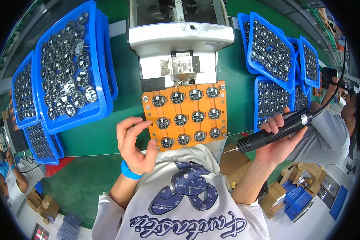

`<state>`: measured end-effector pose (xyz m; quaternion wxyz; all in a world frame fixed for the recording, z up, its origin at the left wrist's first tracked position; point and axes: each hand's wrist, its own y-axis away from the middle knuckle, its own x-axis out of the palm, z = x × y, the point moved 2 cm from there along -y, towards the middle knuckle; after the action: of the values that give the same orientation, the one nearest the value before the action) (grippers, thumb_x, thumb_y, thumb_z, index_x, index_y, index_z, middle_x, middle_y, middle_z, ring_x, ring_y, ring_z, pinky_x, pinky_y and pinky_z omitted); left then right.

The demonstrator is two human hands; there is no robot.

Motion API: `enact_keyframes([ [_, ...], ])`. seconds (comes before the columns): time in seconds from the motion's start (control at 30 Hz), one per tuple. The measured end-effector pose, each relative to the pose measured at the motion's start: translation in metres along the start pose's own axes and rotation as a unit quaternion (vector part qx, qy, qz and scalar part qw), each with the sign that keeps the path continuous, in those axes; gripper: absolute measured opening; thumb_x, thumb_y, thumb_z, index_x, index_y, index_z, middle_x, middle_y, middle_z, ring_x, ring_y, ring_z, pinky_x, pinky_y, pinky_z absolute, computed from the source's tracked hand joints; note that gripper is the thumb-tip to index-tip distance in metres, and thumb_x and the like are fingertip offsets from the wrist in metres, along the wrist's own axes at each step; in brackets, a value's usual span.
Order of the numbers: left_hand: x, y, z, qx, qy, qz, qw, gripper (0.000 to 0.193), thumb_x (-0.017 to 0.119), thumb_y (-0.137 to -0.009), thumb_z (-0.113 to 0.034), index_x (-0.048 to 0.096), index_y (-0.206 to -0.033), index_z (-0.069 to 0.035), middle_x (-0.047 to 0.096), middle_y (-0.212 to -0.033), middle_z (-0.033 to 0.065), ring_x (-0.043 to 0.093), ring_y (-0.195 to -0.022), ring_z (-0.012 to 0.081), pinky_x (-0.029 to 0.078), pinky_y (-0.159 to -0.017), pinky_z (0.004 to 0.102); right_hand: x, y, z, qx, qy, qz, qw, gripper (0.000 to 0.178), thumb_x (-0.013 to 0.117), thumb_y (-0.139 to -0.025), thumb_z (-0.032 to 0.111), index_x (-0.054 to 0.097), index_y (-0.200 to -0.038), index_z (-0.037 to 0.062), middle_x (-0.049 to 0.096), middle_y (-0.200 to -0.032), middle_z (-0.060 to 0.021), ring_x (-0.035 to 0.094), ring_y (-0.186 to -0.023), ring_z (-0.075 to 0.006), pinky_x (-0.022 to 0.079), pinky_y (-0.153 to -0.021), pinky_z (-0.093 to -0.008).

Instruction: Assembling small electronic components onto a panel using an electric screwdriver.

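Note:
An orange fixture plate [190, 102] carries rows of small round circuit boards [181, 119] seated in its pockets. At the plate's lower left edge is my left hand [137, 144], its fingers bent and spread with nothing between them. Thumb and index fingertips reach the plate's edge; whether they press on it I cannot tell. A black electric screwdriver [274, 131] lies across my right hand [279, 146], fingers wrapped round its body. Its thin bit points left, apart from the plate's lower right corner, and a black cable runs from its other end.
A metal machine [181, 36] stands directly behind the plate on the green table [126, 96]. Stacked blue trays of round parts stand at left [102, 60] and right [250, 56]. Cardboard boxes [274, 196] sit on the floor. Other people sit at both sides.

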<state>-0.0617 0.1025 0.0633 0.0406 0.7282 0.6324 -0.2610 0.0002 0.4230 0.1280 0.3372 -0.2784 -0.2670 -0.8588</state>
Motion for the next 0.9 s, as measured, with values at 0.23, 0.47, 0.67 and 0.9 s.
enact_keyframes([
  [0.23,0.0002,-0.0005,-0.0016,-0.009,-0.001,0.024,1.000,0.040,0.064,-0.069,-0.005,0.065,-0.108,0.003,0.054,-0.115,0.0196,0.054,-0.106,0.0314,0.044,-0.095,0.0406,-0.0039,0.0009,0.0009,0.017,0.001,0.056,0.998,0.063,0.044,-0.101,0.057,0.045,-0.131,0.0013,0.046,-0.088,-0.0043,0.044,-0.072,-0.0135,0.044,-0.067,-0.0289],
  [0.47,0.0001,-0.0025,-0.0024,-0.010,-0.011,0.015,1.000,0.039,0.063,-0.065,-0.002,0.068,-0.104,0.001,0.055,-0.112,0.0186,0.056,-0.101,0.0309,0.047,-0.088,0.0382,-0.0026,0.0019,-0.0002,0.025,-0.006,0.044,0.999,0.063,0.044,-0.100,0.058,0.047,-0.129,0.0021,0.046,-0.087,-0.0035,0.043,-0.072,-0.0131,0.042,-0.066,-0.0284],
  [0.67,0.0007,-0.0016,-0.0008,-0.002,-0.016,0.015,1.000,0.039,0.063,-0.066,-0.002,0.068,-0.104,0.001,0.055,-0.112,0.0184,0.055,-0.101,0.0309,0.047,-0.088,0.0383,0.0027,0.0017,-0.0045,0.022,-0.013,-0.029,0.999,0.070,0.037,-0.098,0.065,0.054,-0.122,0.0020,0.051,-0.080,-0.0051,0.045,-0.065,-0.0155,0.039,-0.058,-0.0291],
  [0.9,0.0020,-0.0022,-0.0032,-0.005,-0.017,0.023,1.000,0.039,0.063,-0.066,-0.002,0.068,-0.104,0.001,0.055,-0.112,0.0185,0.055,-0.102,0.0312,0.046,-0.089,0.0386,-0.0031,0.0020,-0.0013,0.034,-0.019,0.050,0.998,0.065,0.044,-0.099,0.059,0.049,-0.129,0.0008,0.045,-0.086,-0.0033,0.042,-0.071,-0.0130,0.041,-0.066,-0.0286],
])
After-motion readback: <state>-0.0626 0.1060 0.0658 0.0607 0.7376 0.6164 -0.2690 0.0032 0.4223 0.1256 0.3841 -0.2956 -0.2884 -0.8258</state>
